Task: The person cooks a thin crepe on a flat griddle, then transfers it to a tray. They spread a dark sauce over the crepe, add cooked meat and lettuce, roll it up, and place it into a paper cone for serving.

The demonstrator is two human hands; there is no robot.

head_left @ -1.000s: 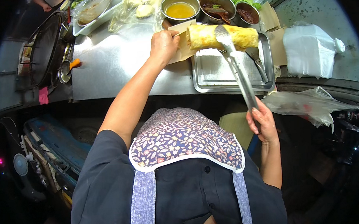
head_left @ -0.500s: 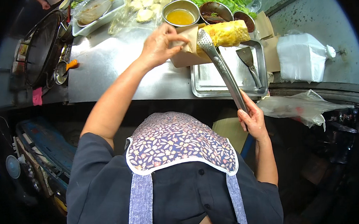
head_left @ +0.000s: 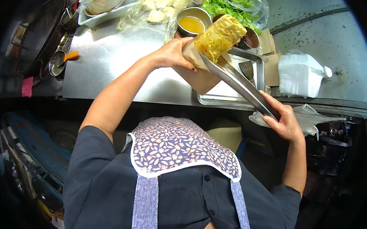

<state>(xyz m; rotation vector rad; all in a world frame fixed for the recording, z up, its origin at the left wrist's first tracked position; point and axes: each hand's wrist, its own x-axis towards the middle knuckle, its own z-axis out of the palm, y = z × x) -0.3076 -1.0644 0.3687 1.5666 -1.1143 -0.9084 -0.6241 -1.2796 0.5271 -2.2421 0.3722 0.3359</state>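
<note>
My left hand (head_left: 176, 54) is wrapped round a brown paper bag (head_left: 202, 77), its thumb on the near side. Out of the bag's mouth sticks a yellow rolled egg pancake (head_left: 220, 37), tilted up to the right. My right hand (head_left: 284, 119) grips the handle end of long metal tongs (head_left: 248, 88). The tongs' tips reach the bag's mouth at the base of the roll; one arm lies on the bag side, and the paper and roll partly hide the tips. Below them is a metal tray (head_left: 228, 96) with a spatula (head_left: 246, 69) in it.
Behind the roll stand a bowl of yellow liquid (head_left: 191, 24), a bowl of dark red sauce (head_left: 250, 39) and lettuce (head_left: 234, 6). Dough pieces (head_left: 157, 14) lie in plastic at the back. A ladle with an orange handle (head_left: 70, 56) rests at left, a white plastic-wrapped jug (head_left: 299, 75) at right.
My left hand has closed round the bag, where its fingers were at the edge before. The roll has tipped upward, and my right hand with the tongs has shifted right.
</note>
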